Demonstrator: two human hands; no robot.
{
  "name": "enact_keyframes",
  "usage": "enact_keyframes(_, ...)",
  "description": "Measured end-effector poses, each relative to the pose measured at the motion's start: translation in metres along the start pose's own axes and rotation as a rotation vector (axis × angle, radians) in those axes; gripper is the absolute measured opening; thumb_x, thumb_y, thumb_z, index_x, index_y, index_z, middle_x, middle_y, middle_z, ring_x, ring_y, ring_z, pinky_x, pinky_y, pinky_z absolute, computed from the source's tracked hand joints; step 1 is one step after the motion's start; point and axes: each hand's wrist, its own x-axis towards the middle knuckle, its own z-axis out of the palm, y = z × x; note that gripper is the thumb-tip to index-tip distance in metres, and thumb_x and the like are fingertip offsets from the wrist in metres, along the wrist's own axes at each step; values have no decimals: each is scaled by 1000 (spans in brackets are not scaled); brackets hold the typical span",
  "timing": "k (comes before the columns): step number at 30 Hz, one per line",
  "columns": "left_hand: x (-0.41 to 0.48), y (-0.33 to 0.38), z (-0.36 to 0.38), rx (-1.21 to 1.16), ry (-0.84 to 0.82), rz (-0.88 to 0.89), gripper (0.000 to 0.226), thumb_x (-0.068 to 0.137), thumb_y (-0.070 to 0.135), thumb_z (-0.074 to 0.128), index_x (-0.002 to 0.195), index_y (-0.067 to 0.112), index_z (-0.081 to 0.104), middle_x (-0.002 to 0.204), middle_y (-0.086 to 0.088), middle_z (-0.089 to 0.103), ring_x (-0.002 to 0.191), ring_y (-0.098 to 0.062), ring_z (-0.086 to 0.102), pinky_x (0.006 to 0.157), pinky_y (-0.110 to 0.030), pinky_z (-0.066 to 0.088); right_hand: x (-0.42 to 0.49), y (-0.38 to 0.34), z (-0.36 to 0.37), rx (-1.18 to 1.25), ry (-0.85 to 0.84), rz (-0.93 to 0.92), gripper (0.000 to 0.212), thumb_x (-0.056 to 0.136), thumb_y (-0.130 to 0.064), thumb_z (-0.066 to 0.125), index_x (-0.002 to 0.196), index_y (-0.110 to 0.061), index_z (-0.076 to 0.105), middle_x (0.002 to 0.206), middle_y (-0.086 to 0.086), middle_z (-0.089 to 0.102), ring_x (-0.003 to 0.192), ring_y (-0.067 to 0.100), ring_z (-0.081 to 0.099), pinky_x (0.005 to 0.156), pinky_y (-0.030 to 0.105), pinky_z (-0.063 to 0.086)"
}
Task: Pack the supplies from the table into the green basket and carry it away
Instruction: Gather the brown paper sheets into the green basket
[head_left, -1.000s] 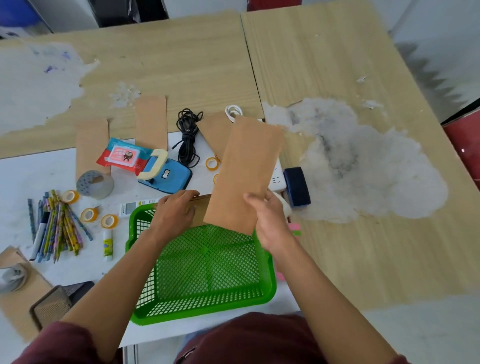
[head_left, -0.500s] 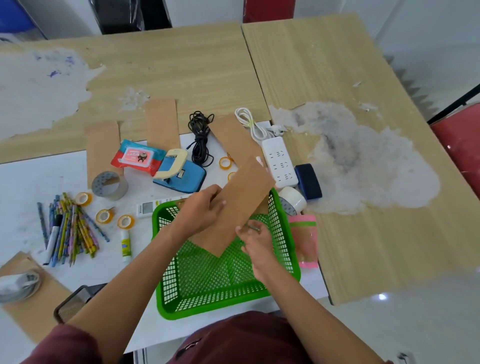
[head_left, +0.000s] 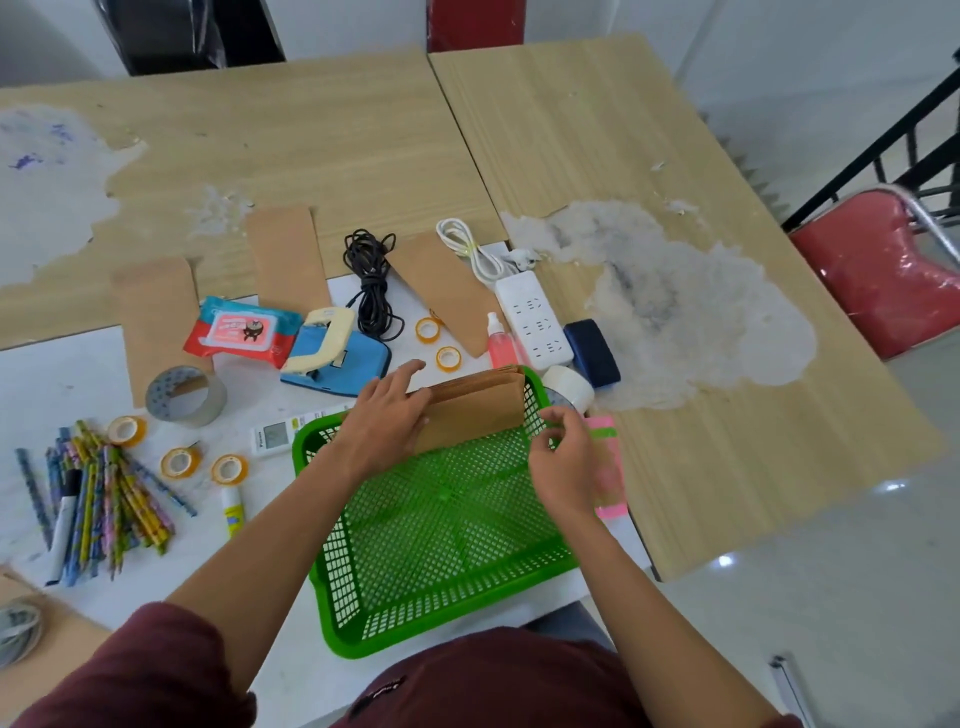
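The green mesh basket (head_left: 337, 561) sits at the near table edge in front of me. A stack of brown envelopes (head_left: 478, 410) stands on edge inside it, leaning against the far wall. My left hand (head_left: 384, 421) holds the stack's left end, fingers over its top edge. My right hand (head_left: 561, 467) hovers at the basket's right rim with loosely curled fingers and holds nothing. More brown envelopes (head_left: 285, 260) lie flat on the table behind.
Behind the basket lie a black cable (head_left: 371, 280), white power strip (head_left: 532, 322), blue hole punch (head_left: 337, 358), wipes pack (head_left: 241, 330), pink spray bottle (head_left: 498, 345) and small tape rolls (head_left: 447, 358). Pencils (head_left: 98, 493) and a glue stick (head_left: 231, 506) lie left. A red chair (head_left: 878, 270) stands right.
The envelopes went from held above the basket down into it, now standing against its far wall. My right hand let go of them and moved to the right rim.
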Motion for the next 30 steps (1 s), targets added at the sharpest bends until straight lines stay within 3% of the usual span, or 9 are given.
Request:
enact_keyframes(5,16,10,-1,-63,-58,-138,29,97,20,52,121,13,36,121,-8,52,100,-31,61,77,-45,48,14,-14,5,-59,-19,-85,29,92,-1,54,108,-25,57,112,-2,56,94,20,61,76,33,53)
enact_keyframes(8,19,9,3,-56,-122,-234,42,96,26,53,131,16,32,118,-7,59,104,-30,60,81,-45,46,34,-26,14,-72,4,-165,25,91,1,55,105,-20,59,104,-6,55,99,19,58,87,37,52)
enact_keyframes(10,20,4,7,-17,-162,-284,35,98,35,49,126,17,38,120,-5,59,108,-29,58,88,-47,46,51,-37,23,-101,18,-210,25,90,2,55,108,-14,62,104,-9,54,101,16,56,90,34,49)
enact_keyframes(14,19,-2,11,-26,-219,-332,33,100,44,42,121,18,43,121,-5,58,112,-29,56,94,-50,44,83,-63,41,-103,-67,-292,18,92,-3,56,103,-15,62,105,-4,58,96,11,55,81,23,44)
enact_keyframes(17,18,1,12,-46,-207,-346,30,101,41,41,119,18,44,119,-3,59,109,-29,58,93,-49,42,108,-79,61,-125,-231,-216,12,92,-7,55,101,-12,61,107,4,63,100,17,58,82,28,47)
enact_keyframes(20,15,3,17,-73,-116,-367,24,102,39,41,112,19,47,112,-2,61,101,-29,59,89,-46,42,131,-89,82,-253,-396,-195,9,92,-13,55,100,-15,59,108,3,62,99,22,58,73,28,44)
enact_keyframes(24,10,4,29,-68,12,-350,20,99,36,50,104,17,53,99,-2,64,86,-30,60,77,-43,42,160,-89,111,-541,-528,-227,27,92,-19,59,117,-9,57,121,9,56,108,28,53,77,31,40)
enact_keyframes(27,9,1,32,-75,53,-339,16,96,32,57,98,17,54,91,-1,64,78,-29,59,71,-41,41,178,-82,132,-750,-580,-219,45,94,-25,61,132,-7,45,134,17,44,125,37,45,94,41,44)
enact_keyframes(30,9,-2,32,-87,60,-320,15,97,33,55,96,19,52,89,1,62,77,-27,57,69,-38,35,186,-81,147,-853,-542,-208,54,92,-19,65,137,-8,37,138,18,36,130,38,39,96,44,43)
